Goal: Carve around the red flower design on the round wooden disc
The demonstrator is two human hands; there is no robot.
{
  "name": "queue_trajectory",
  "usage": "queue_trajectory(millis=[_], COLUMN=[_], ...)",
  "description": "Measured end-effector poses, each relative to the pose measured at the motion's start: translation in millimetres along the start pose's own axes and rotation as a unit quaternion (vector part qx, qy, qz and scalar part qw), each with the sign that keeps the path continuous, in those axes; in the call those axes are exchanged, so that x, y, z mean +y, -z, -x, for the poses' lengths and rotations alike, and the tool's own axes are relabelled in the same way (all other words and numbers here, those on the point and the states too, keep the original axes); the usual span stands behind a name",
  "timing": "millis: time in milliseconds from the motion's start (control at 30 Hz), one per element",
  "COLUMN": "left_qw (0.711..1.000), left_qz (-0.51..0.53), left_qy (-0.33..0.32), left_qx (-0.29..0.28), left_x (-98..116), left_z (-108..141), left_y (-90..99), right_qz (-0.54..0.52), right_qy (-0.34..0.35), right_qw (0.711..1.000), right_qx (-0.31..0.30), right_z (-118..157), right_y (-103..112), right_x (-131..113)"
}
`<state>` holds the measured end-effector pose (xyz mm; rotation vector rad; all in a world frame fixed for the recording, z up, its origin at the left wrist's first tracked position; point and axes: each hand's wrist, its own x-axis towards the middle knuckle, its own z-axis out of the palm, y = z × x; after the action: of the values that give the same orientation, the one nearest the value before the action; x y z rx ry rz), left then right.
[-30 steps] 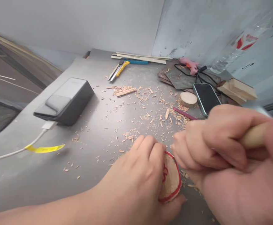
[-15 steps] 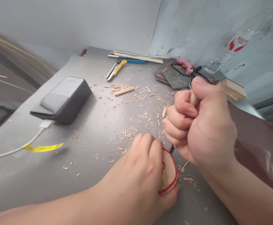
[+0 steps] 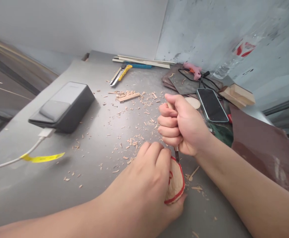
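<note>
Gripping what? A carving tool [image 3: 176, 152], clamped in the right hand [image 3: 183, 127], a raised fist, its tip at the red rim of a wooden disc [image 3: 175, 181].

And the left hand [image 3: 144, 172]? Fingers curled shut around that disc, low on the desk [image 3: 90, 165].

What changed? The right fist moved left, uncovering a phone [image 3: 212, 105].

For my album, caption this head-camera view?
Right hand presses a carving tool to a red-rimmed wood disc in the left hand.
</note>
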<state>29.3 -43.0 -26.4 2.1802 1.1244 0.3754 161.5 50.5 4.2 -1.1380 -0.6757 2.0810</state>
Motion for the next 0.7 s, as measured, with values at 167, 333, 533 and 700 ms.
queue_trajectory(millis=[167,333,533,700], left_qw=[0.999,1.000,1.000,1.000], left_qz=[0.036,0.012,0.007,0.008], left_qy=[0.004,0.000,-0.013,-0.008], left_qx=[0.003,-0.006,0.021,0.021], left_x=[-1.5,-2.2,-4.4,-3.6], left_z=[1.1,1.8,2.5,2.3], left_y=[2.2,2.0,-4.7,-3.5], right_qz=[-0.013,-0.022,0.008,0.052], right_qy=[-0.043,0.026,0.090,0.130], right_qw=[0.999,0.999,0.994,0.989], right_qx=[-0.020,-0.040,-0.060,-0.046], right_z=[-0.2,10.2,21.5,29.7], right_y=[4.4,6.0,2.9,-5.8], right_x=[0.9,-7.2,-7.1,-4.4])
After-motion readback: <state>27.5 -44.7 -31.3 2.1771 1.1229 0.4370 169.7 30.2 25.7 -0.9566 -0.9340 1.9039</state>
